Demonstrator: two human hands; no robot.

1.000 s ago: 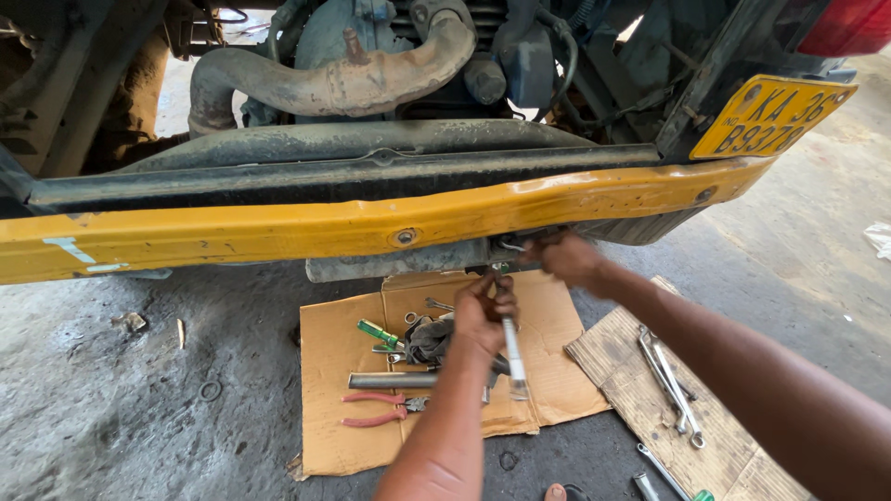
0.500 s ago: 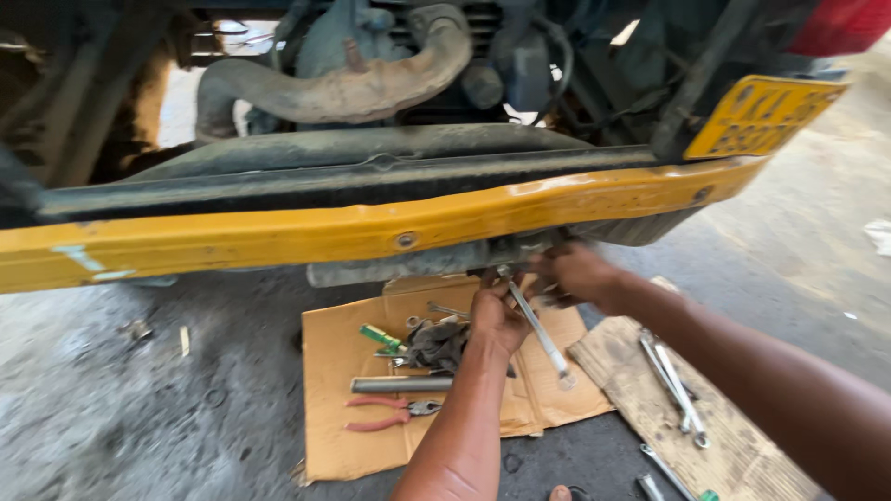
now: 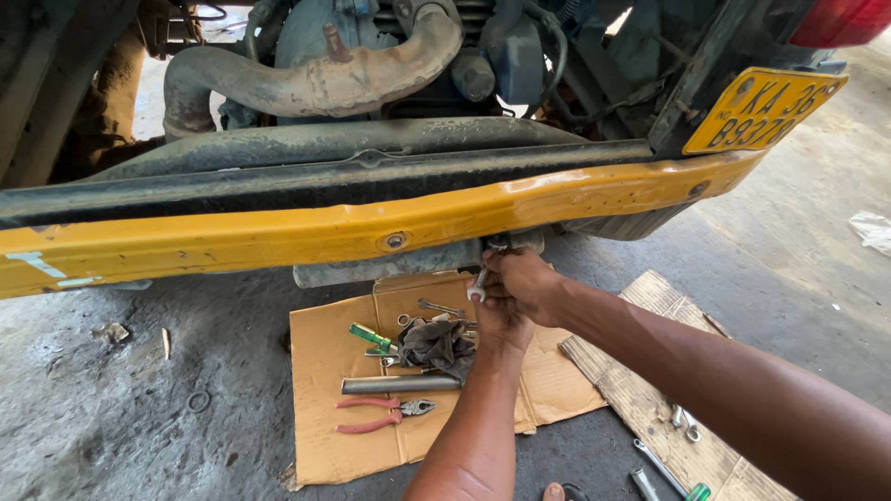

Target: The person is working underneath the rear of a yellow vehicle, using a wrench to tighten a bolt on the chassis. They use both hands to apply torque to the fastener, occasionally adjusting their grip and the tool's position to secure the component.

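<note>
Daylight scene, evenly lit, sharp across most of the frame.

Sun is falling from the upper right, brightening the concrete floor (image 3: 817, 232) and putting a soft sheen on the yellow bumper (image 3: 278, 237). The engine bay (image 3: 399, 65) above is sitting in deep shade, detail there is dropping off. A broad shadow is lying under the bumper. Gaps at the top are blowing out white. The near forearm (image 3: 742, 399) is looking slightly soft; edges are bowing mildly.
</note>
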